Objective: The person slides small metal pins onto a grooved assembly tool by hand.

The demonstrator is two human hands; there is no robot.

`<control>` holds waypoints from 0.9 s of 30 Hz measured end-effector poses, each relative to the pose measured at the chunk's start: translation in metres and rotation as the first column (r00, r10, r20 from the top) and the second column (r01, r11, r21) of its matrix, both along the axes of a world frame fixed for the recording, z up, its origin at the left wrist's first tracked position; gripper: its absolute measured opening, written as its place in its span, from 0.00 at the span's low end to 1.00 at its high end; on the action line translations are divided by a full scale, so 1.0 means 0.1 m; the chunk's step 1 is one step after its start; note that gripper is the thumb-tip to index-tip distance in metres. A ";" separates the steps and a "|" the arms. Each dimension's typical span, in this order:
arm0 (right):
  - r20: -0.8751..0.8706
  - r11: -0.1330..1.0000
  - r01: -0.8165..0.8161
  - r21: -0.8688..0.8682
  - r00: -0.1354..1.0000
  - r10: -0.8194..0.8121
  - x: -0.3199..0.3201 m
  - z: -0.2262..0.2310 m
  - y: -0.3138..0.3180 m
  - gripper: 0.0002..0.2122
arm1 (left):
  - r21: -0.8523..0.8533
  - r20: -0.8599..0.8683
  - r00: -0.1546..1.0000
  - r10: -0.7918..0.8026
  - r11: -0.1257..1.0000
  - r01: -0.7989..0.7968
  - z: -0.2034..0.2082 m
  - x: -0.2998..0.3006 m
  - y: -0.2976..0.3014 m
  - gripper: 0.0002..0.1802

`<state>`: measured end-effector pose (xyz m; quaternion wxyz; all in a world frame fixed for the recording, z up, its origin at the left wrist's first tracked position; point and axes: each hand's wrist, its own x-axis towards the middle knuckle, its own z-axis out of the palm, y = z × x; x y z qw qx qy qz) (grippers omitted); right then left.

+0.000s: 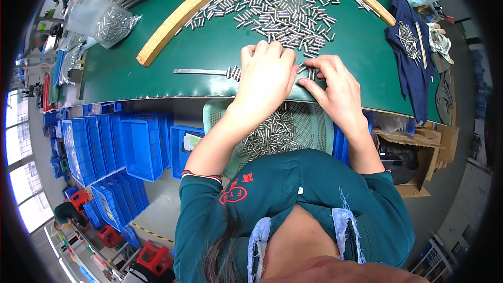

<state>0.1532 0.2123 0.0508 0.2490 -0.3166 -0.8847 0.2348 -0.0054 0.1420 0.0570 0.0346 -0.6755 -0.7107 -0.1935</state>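
Note:
Both my hands are at the near edge of the green table among short, shiny metal pins. My left hand (266,76) is bent over the table with its fingers curled under; the back of the hand hides the fingertips and whatever they hold. A short row of pins (233,73) sticks out beside its wrist, at the end of a flat metal strip (199,72). My right hand (338,88) curves its thumb and forefinger around a few pins (312,74). Just beyond my hands spreads a large loose pile of pins (283,13).
Wooden bars (178,18) flank the pile. Below the table edge, a light green perforated basket (216,118) contains many pins. A bag of pins (112,25) lies at left, a dark blue cloth (406,68) with pins at right. Blue bins (141,149) stand at lower left.

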 end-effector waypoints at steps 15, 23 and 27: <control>0.052 0.989 -0.124 0.075 0.991 0.120 0.05 -0.01 0.07 0.09 | -0.024 0.007 0.998 -0.063 0.998 0.063 -0.05 -0.03 -0.11 0.07; 0.012 0.995 -0.090 -0.033 0.996 0.090 0.15 0.05 0.05 0.14 | -0.016 0.095 0.995 -0.008 1.000 0.010 -0.01 -0.04 -0.25 0.08; 0.038 1.000 -0.020 -0.002 0.999 0.020 0.25 0.05 0.08 0.14 | -0.039 0.072 0.997 -0.020 0.999 0.023 -0.04 0.00 -0.26 0.09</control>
